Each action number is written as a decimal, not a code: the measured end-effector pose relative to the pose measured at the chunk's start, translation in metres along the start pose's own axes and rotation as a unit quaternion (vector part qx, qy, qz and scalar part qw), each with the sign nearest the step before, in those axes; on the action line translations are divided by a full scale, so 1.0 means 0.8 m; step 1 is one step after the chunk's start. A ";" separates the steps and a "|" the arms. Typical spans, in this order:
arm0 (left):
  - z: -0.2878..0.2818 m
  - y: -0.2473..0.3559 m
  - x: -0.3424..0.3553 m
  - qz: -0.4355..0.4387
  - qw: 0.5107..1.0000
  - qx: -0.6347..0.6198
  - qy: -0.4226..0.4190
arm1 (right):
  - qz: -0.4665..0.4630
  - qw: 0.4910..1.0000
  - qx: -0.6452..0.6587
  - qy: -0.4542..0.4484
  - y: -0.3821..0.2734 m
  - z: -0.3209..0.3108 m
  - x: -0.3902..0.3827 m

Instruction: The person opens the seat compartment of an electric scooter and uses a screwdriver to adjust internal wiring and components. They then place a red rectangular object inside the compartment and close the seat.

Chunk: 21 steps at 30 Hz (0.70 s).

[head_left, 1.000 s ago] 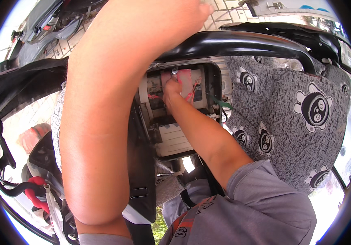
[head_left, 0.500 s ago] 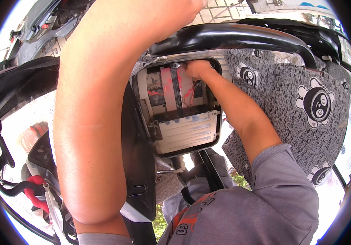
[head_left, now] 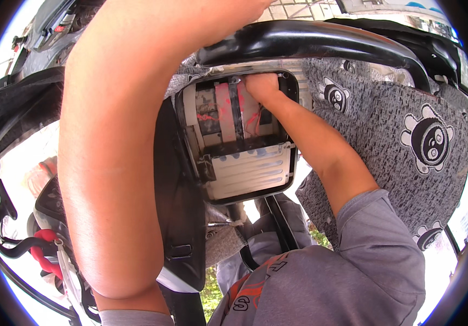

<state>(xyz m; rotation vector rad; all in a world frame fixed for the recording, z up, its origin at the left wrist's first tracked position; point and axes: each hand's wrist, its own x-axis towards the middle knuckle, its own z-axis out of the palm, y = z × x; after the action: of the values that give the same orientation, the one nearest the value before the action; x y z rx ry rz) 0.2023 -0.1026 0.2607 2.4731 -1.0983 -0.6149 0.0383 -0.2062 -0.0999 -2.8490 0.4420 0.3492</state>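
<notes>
An open rectangular compartment (head_left: 290,187) with a black rim lies in front of me. Inside it sits a block wrapped in pink and grey (head_left: 224,111), most likely a battery, with thin red wires beside it. A dark strap (head_left: 237,111) runs lengthwise over the block. My right hand (head_left: 262,87) reaches into the compartment's far right part. Its fingers are curled down by the strap's far end, and what they grip is hidden. My left arm stretches far forward across the thick black bar (head_left: 310,41). Of my left hand (head_left: 247,12) only a part shows at the upper edge; its fingers are out of sight.
Grey patterned cloth (head_left: 375,125) with cartoon bears covers the seat on the right. A black panel (head_left: 182,217) stands left of the compartment. At the lower left are a red-wrapped handle (head_left: 46,252) and a black lever (head_left: 0,187). Paving tiles (head_left: 293,10) show beyond the bar.
My left arm has shifted slightly left, and its hand slips further out at the top. My right hand stays in the same corner, its fingers a little more tucked down.
</notes>
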 end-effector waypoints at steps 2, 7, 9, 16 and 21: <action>-0.016 0.011 0.006 -0.055 0.997 -0.025 -0.046 | -0.013 1.000 -0.014 -0.006 -0.005 -0.012 -0.002; 0.012 -0.014 0.003 0.076 0.992 0.023 0.093 | 0.239 0.957 0.017 -0.163 0.003 0.044 -0.092; 0.019 -0.019 0.005 0.096 0.989 0.041 0.108 | 0.210 0.956 0.122 -0.164 -0.004 0.041 -0.126; -0.005 -0.005 0.004 -0.002 1.000 0.023 0.003 | 0.213 0.957 0.160 -0.114 -0.023 -0.019 -0.047; 0.006 -0.015 -0.011 0.028 0.994 0.061 0.085 | 0.259 0.938 0.196 -0.123 -0.036 0.017 -0.047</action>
<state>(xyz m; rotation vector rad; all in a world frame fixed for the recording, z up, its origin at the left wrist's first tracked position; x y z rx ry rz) 0.2016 -0.0888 0.2526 2.5335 -1.1634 -0.3218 0.0103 -0.1661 -0.0968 -2.2307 1.0752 0.6221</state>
